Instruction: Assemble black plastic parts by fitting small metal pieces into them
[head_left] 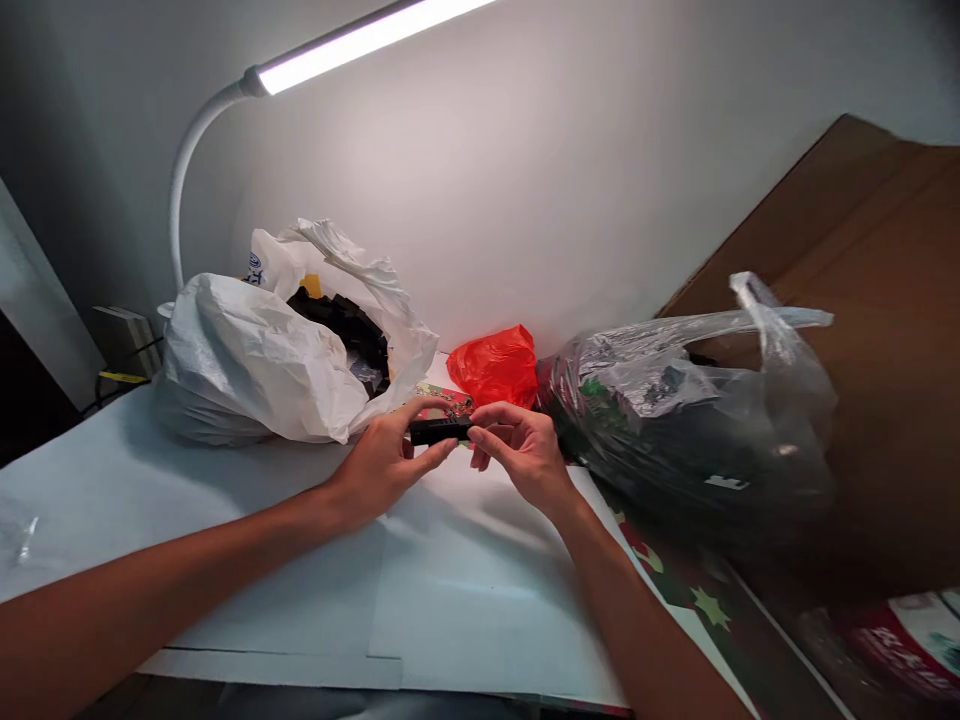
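Both hands meet over the white table top (450,590) and hold a small black oblong part (437,431) between them. My left hand (386,460) grips its left end with thumb and fingers. My right hand (517,450) pinches its right end with curled fingertips. Behind the hands lies a flat red and green patterned item (442,398), partly hidden by them.
A white plastic bag (255,360) with several black parts in its mouth stands at the back left. A red plastic bag (496,365) is behind the hands. A clear bag of dark parts (690,420) lies at the right against brown cardboard (885,330). A lamp (360,40) shines overhead.
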